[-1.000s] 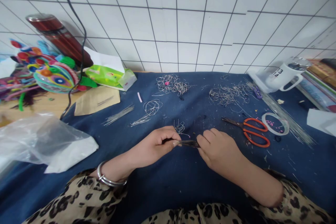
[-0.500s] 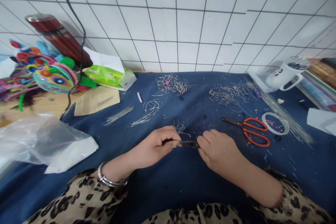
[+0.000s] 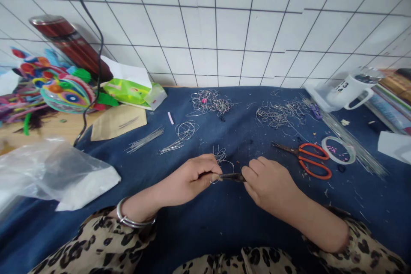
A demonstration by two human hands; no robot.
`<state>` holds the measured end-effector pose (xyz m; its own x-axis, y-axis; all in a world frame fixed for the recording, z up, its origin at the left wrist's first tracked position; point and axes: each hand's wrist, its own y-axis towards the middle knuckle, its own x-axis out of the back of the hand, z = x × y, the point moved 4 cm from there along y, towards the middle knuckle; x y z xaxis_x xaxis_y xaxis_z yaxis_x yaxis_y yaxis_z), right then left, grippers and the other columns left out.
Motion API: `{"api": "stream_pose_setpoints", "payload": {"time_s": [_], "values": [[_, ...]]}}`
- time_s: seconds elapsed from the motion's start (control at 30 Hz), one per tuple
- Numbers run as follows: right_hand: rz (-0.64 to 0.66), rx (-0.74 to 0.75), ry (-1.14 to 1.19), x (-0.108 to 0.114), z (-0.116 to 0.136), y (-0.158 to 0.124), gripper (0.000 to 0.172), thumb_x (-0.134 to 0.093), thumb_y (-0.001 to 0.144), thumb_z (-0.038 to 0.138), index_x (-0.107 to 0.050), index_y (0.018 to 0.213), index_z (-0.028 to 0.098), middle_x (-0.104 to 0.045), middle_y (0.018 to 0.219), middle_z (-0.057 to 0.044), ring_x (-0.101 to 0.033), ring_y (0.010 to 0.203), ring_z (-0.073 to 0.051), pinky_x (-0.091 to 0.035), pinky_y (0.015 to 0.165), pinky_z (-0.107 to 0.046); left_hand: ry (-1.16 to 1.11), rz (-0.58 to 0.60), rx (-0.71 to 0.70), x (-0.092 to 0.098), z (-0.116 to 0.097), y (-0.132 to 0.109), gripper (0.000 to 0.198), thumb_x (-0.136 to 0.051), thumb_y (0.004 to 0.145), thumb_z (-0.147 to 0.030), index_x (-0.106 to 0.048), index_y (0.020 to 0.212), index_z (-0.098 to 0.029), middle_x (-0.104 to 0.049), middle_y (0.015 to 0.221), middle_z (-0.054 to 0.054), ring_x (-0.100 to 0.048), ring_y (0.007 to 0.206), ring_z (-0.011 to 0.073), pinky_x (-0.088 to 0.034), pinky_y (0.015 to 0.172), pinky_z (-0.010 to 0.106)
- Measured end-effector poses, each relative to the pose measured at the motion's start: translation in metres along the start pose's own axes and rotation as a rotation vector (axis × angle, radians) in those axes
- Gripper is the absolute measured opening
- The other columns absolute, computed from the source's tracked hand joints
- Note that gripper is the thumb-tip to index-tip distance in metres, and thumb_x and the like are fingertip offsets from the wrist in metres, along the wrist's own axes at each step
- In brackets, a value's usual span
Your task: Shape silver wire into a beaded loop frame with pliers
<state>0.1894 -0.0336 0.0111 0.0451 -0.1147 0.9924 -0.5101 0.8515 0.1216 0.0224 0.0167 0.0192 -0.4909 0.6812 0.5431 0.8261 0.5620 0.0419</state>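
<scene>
My left hand pinches a thin silver wire bent into a small loop at the fingertips. Wrapped around the handles of dark pliers, my right hand is closed. The pliers' jaws point left and meet the wire at my left thumb and forefinger; the exact grip there is too small to make out. Just beyond the fingers lies a loose coil of wire, with a curved strand bearing small beads running toward the pliers.
Orange-handled scissors and a clear ring-shaped dish with pink beads lie right. Tangled wire and cut wire bundles are spread on the blue cloth. A plastic bag sits left, a white mug at back right.
Both hands hold nearly the same pose. The small wire loop at my left fingertips shows slightly lower, and the view has shifted a little.
</scene>
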Motion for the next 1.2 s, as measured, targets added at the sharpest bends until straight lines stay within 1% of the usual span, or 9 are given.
{"api": "stream_pose_setpoints", "payload": {"time_s": [0.13, 0.3, 0.53, 0.77, 0.97, 1.2], "values": [[0.005, 0.034, -0.005, 0.003, -0.001, 0.001, 0.01, -0.043, 0.083, 0.021, -0.051, 0.077, 0.02, -0.048, 0.074, -0.002, -0.039, 0.071, -0.018, -0.023, 0.06, -0.032, 0.023, 0.024, -0.016, 0.0, -0.001, -0.001, 0.017, -0.039, 0.086, -0.007, -0.054, 0.083, -0.014, -0.05, 0.077, 0.002, -0.048, 0.072, 0.012, -0.039, 0.067, 0.025], [0.011, 0.037, 0.005, 0.004, -0.003, 0.001, 0.01, -0.043, 0.083, 0.022, -0.051, 0.078, 0.02, -0.048, 0.074, -0.002, -0.039, 0.072, -0.018, -0.024, 0.062, -0.032, 0.038, 0.033, -0.031, 0.0, -0.002, 0.0, 0.018, -0.038, 0.087, -0.006, -0.053, 0.083, -0.014, -0.05, 0.078, 0.002, -0.047, 0.072, 0.0122, -0.039, 0.067, 0.025], [0.062, 0.041, 0.102, 0.003, -0.005, 0.001, 0.009, -0.044, 0.082, 0.024, -0.052, 0.08, 0.019, -0.049, 0.078, -0.003, -0.039, 0.074, -0.017, -0.027, 0.065, -0.03, 0.001, 0.045, -0.072, -0.001, -0.002, -0.001, 0.019, -0.036, 0.088, -0.007, -0.053, 0.085, -0.013, -0.05, 0.08, 0.003, -0.047, 0.077, 0.0127, -0.04, 0.072, 0.026], [0.11, 0.087, 0.191, 0.012, -0.008, 0.001, 0.013, -0.045, 0.082, 0.028, -0.051, 0.075, 0.019, -0.049, 0.076, -0.002, -0.039, 0.071, -0.015, -0.028, 0.064, -0.028, 0.022, 0.102, -0.081, -0.005, -0.002, -0.003, 0.02, -0.034, 0.089, -0.01, -0.053, 0.088, -0.014, -0.05, 0.083, 0.005, -0.047, 0.078, 0.0144, -0.041, 0.072, 0.028], [0.076, 0.095, 0.19, 0.019, -0.009, 0.001, 0.013, -0.046, 0.082, 0.027, -0.052, 0.075, 0.018, -0.049, 0.075, -0.002, -0.039, 0.071, -0.014, -0.029, 0.065, -0.027, 0.013, 0.117, -0.101, -0.007, -0.005, -0.004, 0.019, -0.035, 0.089, -0.01, -0.053, 0.086, -0.014, -0.051, 0.083, 0.005, -0.048, 0.079, 0.0146, -0.041, 0.073, 0.028], [0.046, 0.134, 0.128, 0.014, -0.006, 0.0, 0.011, -0.046, 0.081, 0.025, -0.052, 0.075, 0.019, -0.049, 0.074, -0.002, -0.039, 0.071, -0.015, -0.029, 0.068, -0.029, -0.008, 0.129, -0.066, -0.006, -0.005, -0.003, 0.018, -0.035, 0.09, -0.012, -0.053, 0.085, -0.014, -0.05, 0.082, 0.004, -0.048, 0.077, 0.0132, -0.041, 0.072, 0.026]]}}
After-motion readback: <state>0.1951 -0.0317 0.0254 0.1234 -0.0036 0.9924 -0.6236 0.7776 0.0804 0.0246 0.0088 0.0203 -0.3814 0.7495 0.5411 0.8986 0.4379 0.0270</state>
